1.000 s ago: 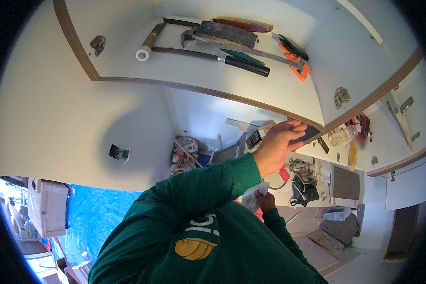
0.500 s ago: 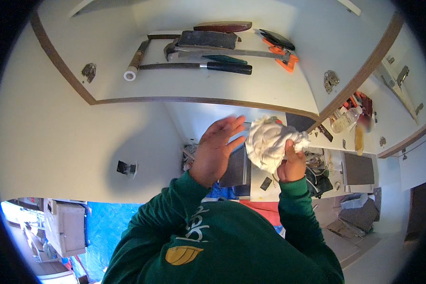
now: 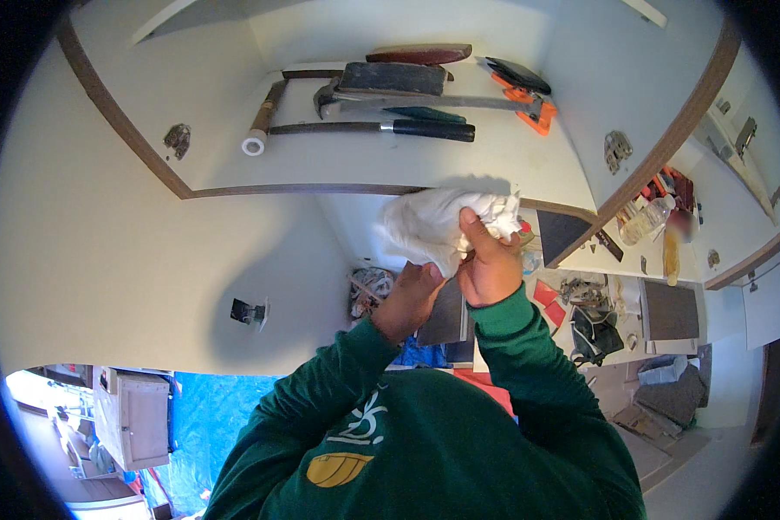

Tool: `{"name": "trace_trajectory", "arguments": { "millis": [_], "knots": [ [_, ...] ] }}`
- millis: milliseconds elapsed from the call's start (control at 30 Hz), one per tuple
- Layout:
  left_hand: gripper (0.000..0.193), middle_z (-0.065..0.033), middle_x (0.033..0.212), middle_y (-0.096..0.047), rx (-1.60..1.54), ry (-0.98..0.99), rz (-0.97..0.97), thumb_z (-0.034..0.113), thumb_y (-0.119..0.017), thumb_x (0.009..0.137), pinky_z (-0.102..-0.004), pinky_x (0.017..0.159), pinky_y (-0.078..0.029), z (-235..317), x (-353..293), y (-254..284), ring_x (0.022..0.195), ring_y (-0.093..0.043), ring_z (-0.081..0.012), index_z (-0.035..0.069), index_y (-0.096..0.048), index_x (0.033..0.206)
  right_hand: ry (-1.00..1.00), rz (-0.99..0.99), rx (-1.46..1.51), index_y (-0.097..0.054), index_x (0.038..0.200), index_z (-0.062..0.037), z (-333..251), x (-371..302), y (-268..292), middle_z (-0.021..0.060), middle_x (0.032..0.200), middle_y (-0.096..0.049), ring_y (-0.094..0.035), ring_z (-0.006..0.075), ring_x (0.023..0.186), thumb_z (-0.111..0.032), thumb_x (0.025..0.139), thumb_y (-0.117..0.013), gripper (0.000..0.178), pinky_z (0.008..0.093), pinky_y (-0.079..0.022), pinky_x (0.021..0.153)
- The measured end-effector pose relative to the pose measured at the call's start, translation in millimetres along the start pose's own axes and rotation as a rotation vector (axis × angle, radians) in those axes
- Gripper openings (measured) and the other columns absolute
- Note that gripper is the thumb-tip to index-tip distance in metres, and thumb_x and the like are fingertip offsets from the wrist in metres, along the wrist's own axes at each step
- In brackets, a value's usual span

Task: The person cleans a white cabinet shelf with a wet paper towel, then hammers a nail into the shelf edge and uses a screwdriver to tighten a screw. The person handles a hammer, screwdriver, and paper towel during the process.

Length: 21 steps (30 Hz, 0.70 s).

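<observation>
The left hand (image 3: 410, 302) and right hand (image 3: 494, 270) had their fingers clenched on the bunched white cloth (image 3: 429, 221) near the shelf (image 3: 338, 165), whose front edge could have snagged loose folds if lifted carelessly.

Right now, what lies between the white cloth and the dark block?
In the head view, from the cloth up: shelf, black handle, green piece, hammer, then the block.

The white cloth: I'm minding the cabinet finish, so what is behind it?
The brown cabinet edge passes behind the white cloth and shows again to its right. The covered stretch, and anything else behind the cloth, cannot be seen.
</observation>
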<state>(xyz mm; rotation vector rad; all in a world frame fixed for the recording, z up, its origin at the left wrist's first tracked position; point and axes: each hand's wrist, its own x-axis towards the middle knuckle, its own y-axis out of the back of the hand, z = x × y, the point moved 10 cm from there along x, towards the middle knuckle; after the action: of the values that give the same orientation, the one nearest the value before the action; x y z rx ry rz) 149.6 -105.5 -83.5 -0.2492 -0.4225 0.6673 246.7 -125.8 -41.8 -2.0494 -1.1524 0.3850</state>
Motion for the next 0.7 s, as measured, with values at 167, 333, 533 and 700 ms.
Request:
{"name": "trace_trajectory", "arguments": {
  "millis": [167,333,533,700],
  "knots": [
    [0.071,-0.0130,0.151,-0.034,-0.229,-0.173,-0.164,0.051,-0.046,0.098,-0.0435,0.116,-0.024,20,9,-32,0.140,-0.031,-0.0271,0.004,-0.029,0.148,0.037,0.002,-0.066,-0.059,0.114,-0.0038,-47,-3,18,0.0078,0.105,-0.066,-0.065,0.0194,0.096,-0.005,0.084,-0.071,0.032,0.0361,-0.053,0.086],
    [0.066,-0.0092,0.144,-0.044,-0.146,0.158,-0.176,0.045,-0.051,0.099,-0.0339,0.110,-0.032,-35,10,-49,0.130,-0.044,-0.0197,0.002,-0.033,0.146,0.005,0.224,-0.138,-0.059,0.115,-0.0037,-35,-34,86,0.0077,0.108,-0.066,-0.065,0.0195,0.096,-0.007,0.089,-0.065,0.027,0.0354,-0.054,0.081],
    [0.038,-0.0118,0.123,-0.061,-0.632,0.367,-0.032,0.025,-0.052,0.098,-0.0379,0.098,-0.047,-91,38,-70,0.111,-0.060,-0.0233,0.001,-0.053,0.127,-0.148,0.216,-0.125,-0.059,0.119,-0.0048,-29,-49,124,0.0072,0.112,-0.067,-0.065,0.0207,0.099,-0.017,0.094,-0.061,0.028,0.0360,-0.053,0.085],
    [0.039,-0.0158,0.121,-0.063,-0.996,0.387,-0.063,0.020,-0.050,0.093,-0.0451,0.101,-0.046,-57,54,-88,0.111,-0.061,-0.0305,-0.002,-0.054,0.125,-0.015,0.129,-0.462,-0.059,0.119,-0.0053,-45,-70,138,0.0084,0.111,-0.066,-0.065,0.0202,0.095,-0.024,0.096,-0.058,0.030,0.0342,-0.054,0.077]
  ]
}}
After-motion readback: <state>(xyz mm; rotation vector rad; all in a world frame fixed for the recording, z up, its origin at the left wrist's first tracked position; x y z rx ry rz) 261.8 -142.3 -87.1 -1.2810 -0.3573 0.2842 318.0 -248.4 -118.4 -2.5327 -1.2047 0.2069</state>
